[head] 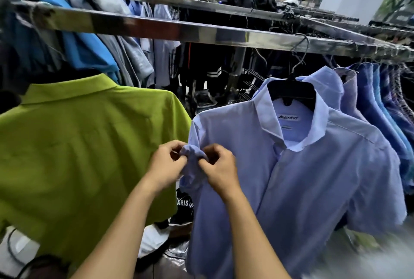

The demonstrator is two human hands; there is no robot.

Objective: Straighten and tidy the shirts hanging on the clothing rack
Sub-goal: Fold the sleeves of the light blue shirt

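Pinching the sleeve (191, 155), left hand (165, 166) and right hand (220, 166) curl tight. The blue shirt (302, 178) hangs by a green shirt (78, 144).

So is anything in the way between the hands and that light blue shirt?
Nothing visible is. The left hand and right hand both pinch the bunched sleeve of the light blue shirt. The green polo hangs off to the left, beside them, not between.

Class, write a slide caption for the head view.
Left hand and right hand pinch the bunched sleeve of a light blue shirt on a black hanger, beside a green polo.
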